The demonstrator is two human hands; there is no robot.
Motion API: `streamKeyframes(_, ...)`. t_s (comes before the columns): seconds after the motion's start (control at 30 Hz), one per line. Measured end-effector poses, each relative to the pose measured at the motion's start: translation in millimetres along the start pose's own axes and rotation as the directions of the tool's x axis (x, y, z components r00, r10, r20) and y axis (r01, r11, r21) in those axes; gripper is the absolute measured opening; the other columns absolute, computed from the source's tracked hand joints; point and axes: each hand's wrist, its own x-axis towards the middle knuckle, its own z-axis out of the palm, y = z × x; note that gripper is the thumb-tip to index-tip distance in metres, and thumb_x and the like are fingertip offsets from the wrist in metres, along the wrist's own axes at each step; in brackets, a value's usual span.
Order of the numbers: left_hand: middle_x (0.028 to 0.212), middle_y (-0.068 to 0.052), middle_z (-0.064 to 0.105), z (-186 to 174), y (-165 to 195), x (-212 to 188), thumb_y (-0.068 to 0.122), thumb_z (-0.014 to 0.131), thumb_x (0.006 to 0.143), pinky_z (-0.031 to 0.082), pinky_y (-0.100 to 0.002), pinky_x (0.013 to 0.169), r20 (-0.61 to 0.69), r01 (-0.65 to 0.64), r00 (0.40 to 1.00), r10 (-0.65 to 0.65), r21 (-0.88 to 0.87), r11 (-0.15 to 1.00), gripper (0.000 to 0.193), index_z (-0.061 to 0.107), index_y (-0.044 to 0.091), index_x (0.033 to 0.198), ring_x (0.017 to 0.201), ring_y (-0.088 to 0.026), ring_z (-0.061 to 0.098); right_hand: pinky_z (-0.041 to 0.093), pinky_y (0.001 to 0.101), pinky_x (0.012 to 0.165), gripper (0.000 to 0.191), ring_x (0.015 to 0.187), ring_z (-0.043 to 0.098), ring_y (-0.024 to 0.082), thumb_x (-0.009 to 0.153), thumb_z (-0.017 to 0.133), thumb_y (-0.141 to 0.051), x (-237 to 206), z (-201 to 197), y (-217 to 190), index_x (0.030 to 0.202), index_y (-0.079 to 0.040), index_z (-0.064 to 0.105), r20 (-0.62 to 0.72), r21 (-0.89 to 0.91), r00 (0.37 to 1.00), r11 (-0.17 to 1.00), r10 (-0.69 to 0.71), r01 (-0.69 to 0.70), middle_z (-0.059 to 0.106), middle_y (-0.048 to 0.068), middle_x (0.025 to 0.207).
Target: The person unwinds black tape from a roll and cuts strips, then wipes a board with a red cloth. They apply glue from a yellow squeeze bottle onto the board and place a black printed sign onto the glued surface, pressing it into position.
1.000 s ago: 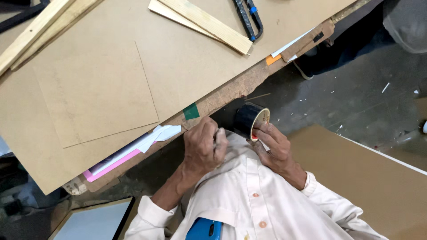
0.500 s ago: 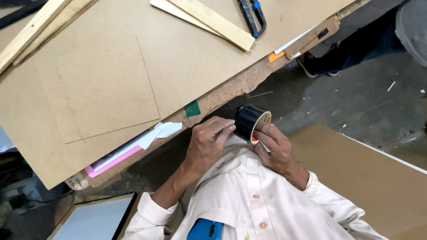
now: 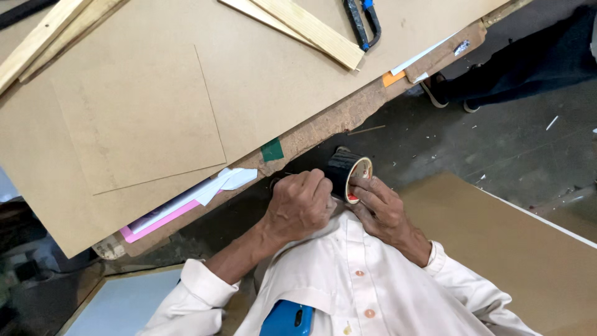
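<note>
Biggest thing up above the hands is the wide brown fibreboard sheet covering the bench, with a smaller square piece of the same board lying flat on it, up and off to the left of the grip. Pale wooden strips cross the far end, and a black clamp with a blue handle is cut off by the top edge.

Along the rough bench edge just above the hands there's a small green square patch. Left of the grip, a pink flat sheet with white paper on it pokes out from under the board. Further up and right sits an orange tag. Can't make out any markings on those.

The roll of black tape with a pale cardboard core is held up between both hands, right below the bench edge. The left hand is closed over its near side, so that part's hidden. The right hand pinches the core end, fingers curled tight.
</note>
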Motion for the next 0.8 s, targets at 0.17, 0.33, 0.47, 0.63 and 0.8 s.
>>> streamKeyframes(0.17, 0.130, -0.025, 0.058, 3, 5, -8, 0.002, 0.077, 0.084, 0.062, -0.039, 0.088, -0.198, 0.091, 0.969, -0.150, -0.276, 0.957, 0.059, 0.043, -0.002, 0.133, 0.110, -0.038, 0.069, 0.058, 0.0428, 0.090, 0.035, 0.104, 0.069, 0.037, 0.073, 0.080, 0.008, 7, -2, -4, 0.105, 0.006, 0.067, -0.078, -0.043, 0.996, 0.998, 0.051, -0.054, 0.068, 0.019, 0.115)
streamKeyframes(0.33, 0.143, -0.026, 0.054, 23, 15, -14, -0.002, 0.078, 0.089, 0.064, -0.038, 0.096, -0.102, 0.180, 0.960, -0.263, -0.496, 0.850, 0.078, 0.029, 0.001, 0.149, 0.118, -0.034, 0.071, 0.058, 0.0428, 0.091, 0.036, 0.105, 0.069, 0.036, 0.074, 0.082, 0.007, 9, -1, -4, 0.107, 0.006, 0.068, -0.091, -0.012, 0.995, 0.999, 0.045, -0.046, 0.068, 0.020, 0.116)
streamKeyframes(0.47, 0.135, -0.024, 0.058, 33, 13, -22, -0.003, 0.077, 0.091, 0.063, -0.038, 0.096, -0.101, 0.206, 0.953, -0.284, -0.472, 0.857, 0.075, 0.030, -0.001, 0.150, 0.116, -0.035, 0.071, 0.058, 0.0428, 0.091, 0.036, 0.105, 0.069, 0.036, 0.074, 0.081, 0.007, 4, 3, -1, 0.107, 0.006, 0.067, -0.077, -0.031, 0.995, 0.998, 0.058, -0.061, 0.067, 0.020, 0.116)
streamKeyframes(0.63, 0.127, -0.026, 0.061, 41, 13, -33, -0.002, 0.077, 0.090, 0.061, -0.040, 0.096, -0.142, 0.208, 0.944, -0.298, -0.444, 0.872, 0.074, 0.030, -0.003, 0.148, 0.111, -0.037, 0.071, 0.058, 0.0429, 0.090, 0.036, 0.102, 0.068, 0.037, 0.071, 0.078, 0.009, -3, 6, 3, 0.106, 0.006, 0.068, -0.081, -0.089, 0.995, 0.994, 0.050, -0.057, 0.066, 0.020, 0.111)
streamKeyframes(0.8, 0.111, -0.017, 0.066, 47, 14, -36, -0.001, 0.077, 0.097, 0.060, -0.040, 0.091, -0.089, 0.258, 0.941, -0.326, -0.431, 0.865, 0.070, 0.031, 0.001, 0.149, 0.101, -0.029, 0.072, 0.057, 0.0436, 0.090, 0.037, 0.102, 0.068, 0.037, 0.071, 0.077, 0.010, -3, 5, 1, 0.106, 0.005, 0.067, -0.083, -0.080, 0.996, 0.996, 0.043, -0.050, 0.066, 0.019, 0.112)
